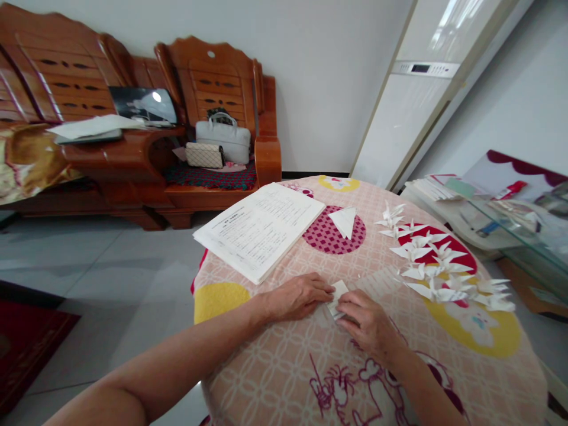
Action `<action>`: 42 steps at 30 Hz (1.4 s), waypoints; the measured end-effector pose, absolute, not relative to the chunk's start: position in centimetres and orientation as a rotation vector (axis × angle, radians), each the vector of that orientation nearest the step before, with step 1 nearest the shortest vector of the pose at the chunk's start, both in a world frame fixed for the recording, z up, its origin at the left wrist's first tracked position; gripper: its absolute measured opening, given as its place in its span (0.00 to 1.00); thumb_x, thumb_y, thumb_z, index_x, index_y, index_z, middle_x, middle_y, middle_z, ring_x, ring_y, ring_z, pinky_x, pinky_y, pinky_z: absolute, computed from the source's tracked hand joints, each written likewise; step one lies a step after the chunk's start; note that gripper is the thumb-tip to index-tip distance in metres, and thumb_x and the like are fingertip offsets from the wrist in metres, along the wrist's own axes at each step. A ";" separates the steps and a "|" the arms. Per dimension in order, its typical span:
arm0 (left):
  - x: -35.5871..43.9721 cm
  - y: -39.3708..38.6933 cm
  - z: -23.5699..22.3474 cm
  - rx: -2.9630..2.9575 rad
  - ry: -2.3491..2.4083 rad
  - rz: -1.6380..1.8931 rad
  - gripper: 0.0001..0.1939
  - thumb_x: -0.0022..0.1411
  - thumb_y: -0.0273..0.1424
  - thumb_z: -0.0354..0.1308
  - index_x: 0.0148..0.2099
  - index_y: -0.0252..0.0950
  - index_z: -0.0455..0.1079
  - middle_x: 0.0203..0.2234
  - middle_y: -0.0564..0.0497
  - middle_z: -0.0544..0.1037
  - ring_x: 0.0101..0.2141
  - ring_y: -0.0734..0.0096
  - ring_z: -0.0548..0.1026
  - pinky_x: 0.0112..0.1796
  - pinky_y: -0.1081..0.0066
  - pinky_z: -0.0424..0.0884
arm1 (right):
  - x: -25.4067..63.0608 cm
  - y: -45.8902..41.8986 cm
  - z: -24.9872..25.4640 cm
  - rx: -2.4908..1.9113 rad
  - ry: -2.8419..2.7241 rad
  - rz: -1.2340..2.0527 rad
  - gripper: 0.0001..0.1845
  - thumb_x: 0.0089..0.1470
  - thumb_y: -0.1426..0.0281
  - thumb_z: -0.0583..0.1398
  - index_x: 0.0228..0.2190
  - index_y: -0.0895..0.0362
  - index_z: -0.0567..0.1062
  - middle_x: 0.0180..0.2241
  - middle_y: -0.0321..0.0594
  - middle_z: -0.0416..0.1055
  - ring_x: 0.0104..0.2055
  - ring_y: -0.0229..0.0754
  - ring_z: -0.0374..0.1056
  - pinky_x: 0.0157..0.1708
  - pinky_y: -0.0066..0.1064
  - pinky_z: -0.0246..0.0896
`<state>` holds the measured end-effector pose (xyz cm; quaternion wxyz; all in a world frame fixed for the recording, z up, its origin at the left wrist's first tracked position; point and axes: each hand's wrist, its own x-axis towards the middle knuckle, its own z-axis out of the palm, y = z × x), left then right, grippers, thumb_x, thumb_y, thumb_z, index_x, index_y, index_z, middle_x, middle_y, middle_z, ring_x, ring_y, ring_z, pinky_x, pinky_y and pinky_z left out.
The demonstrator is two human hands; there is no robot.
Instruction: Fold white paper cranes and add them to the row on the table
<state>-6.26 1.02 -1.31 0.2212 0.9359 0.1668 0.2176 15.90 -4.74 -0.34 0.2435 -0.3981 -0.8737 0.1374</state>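
A small folded piece of white paper (pixel 338 291) lies on the patterned tablecloth (pixel 275 367) between my hands. My left hand (pixel 302 296) rests on the cloth, its fingertips closed on the paper's left edge. From the right, my right hand (pixel 366 319) pinches the near right edge between thumb and fingers, hiding part of it. Beyond my hands, a folded paper triangle (pixel 344 222) sits on a purple checked circle. Several folded paper cranes (pixel 437 254) stand grouped on the right side of the table.
A stack of printed sheets (pixel 261 228) lies at the table's back left. To the right stands a glass-topped side table (pixel 523 228) with papers on it. Behind are wooden chairs (pixel 213 77), a grey handbag (pixel 224 139) and a tall white air conditioner (pixel 412 100).
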 end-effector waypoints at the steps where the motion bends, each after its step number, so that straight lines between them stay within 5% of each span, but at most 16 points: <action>1: -6.3 1.0 -1.3 2.584 0.458 0.601 0.18 0.60 0.18 0.51 0.50 0.35 0.72 0.49 0.43 0.76 0.52 0.64 0.70 0.53 0.63 0.67 | 15.9 -4.7 -0.4 -1.085 -2.387 0.377 0.06 0.55 0.76 0.58 0.32 0.56 0.76 0.35 0.43 0.72 0.39 0.44 0.67 0.39 0.34 0.66; 11: -6.2 1.0 -1.1 2.545 0.505 0.609 0.17 0.61 0.19 0.51 0.49 0.34 0.72 0.48 0.44 0.76 0.50 0.65 0.70 0.52 0.65 0.66 | 16.0 -4.3 -0.4 -1.110 -2.328 0.495 0.11 0.58 0.77 0.53 0.30 0.56 0.75 0.32 0.42 0.71 0.37 0.42 0.66 0.38 0.33 0.64; 20: -4.1 -0.2 -0.7 2.261 0.863 0.659 0.02 0.56 0.26 0.59 0.33 0.33 0.73 0.36 0.48 0.78 0.39 0.68 0.74 0.42 0.71 0.68 | 15.3 -3.8 -1.0 -1.166 -2.177 0.528 0.11 0.57 0.79 0.54 0.29 0.57 0.75 0.30 0.41 0.69 0.35 0.42 0.66 0.35 0.32 0.62; 42: -2.1 -1.2 -1.7 2.033 1.219 0.792 0.04 0.51 0.22 0.56 0.25 0.32 0.69 0.30 0.51 0.73 0.28 0.75 0.70 0.30 0.76 0.64 | 16.1 -4.4 -2.2 -1.289 -2.029 0.479 0.07 0.55 0.76 0.58 0.29 0.56 0.75 0.41 0.45 0.71 0.45 0.46 0.66 0.45 0.36 0.63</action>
